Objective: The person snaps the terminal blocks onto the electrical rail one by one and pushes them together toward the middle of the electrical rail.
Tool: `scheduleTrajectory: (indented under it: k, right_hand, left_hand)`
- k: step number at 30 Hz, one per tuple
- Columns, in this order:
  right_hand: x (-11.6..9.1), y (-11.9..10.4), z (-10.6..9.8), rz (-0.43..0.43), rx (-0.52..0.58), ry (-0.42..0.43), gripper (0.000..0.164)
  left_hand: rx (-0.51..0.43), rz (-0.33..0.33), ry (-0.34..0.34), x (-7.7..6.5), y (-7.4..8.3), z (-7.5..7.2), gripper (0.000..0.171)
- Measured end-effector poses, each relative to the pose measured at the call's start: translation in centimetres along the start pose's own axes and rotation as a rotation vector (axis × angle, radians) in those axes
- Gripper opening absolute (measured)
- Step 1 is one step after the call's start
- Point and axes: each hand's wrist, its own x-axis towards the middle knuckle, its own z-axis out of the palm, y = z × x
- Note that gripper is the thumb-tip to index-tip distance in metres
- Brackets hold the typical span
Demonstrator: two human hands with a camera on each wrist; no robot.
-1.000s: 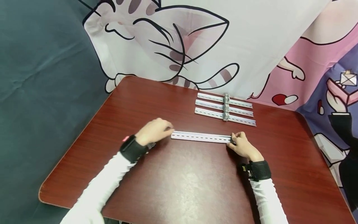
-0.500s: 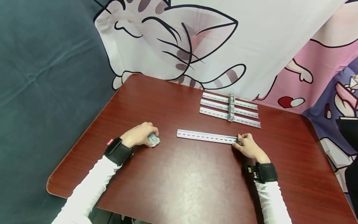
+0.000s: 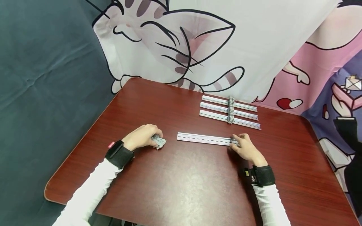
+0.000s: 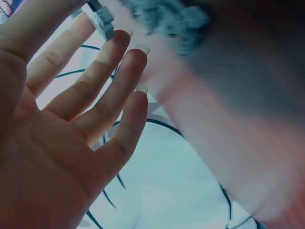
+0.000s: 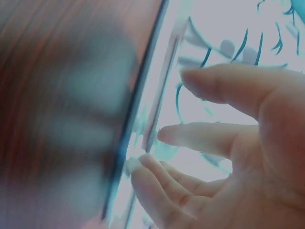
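My left hand (image 3: 145, 136) is low over the table, left of a slotted metal DIN rail (image 3: 202, 138). Its thumb and fingertips pinch a small grey block (image 4: 103, 21), which looks like a DIN-rail terminal block. More grey blocks (image 4: 167, 19), blurred, show beyond the fingertips in the left wrist view. The right hand (image 3: 246, 149) is at the rail's right end, with thumb and index finger on either side of it. In the right wrist view its fingers are loosely bent and spread apart, fingertips right at the rail. Part of that end is hidden by the hand.
Three parallel DIN rails (image 3: 213, 116) lie at the back right, with a row of grey blocks (image 3: 231, 110) across their middle. The table (image 3: 158, 182) is reddish-brown wood. Behind it hangs a cartoon-cat cloth (image 3: 215, 47); a dark green curtain (image 3: 51, 94) is at the left.
My left hand has left the rail's left end, moved left and taken hold of a grey block. The right hand stays at the right end, its fingers now spread wider.
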Motion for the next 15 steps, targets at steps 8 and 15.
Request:
scheduleTrajectory:
  k: [8,15]
  right_hand:
    - [3.6,-7.9,1.6,-0.18,0.122,-0.015,0.036]
    - [5.7,-12.3,3.4,-0.108,0.33,-0.036,0.021]
  left_hand:
    - [-0.053,0.15,-0.026,4.0,3.6,-0.5,0.034]
    - [-0.006,0.233,0.009,6.1,5.0,0.9,0.031]
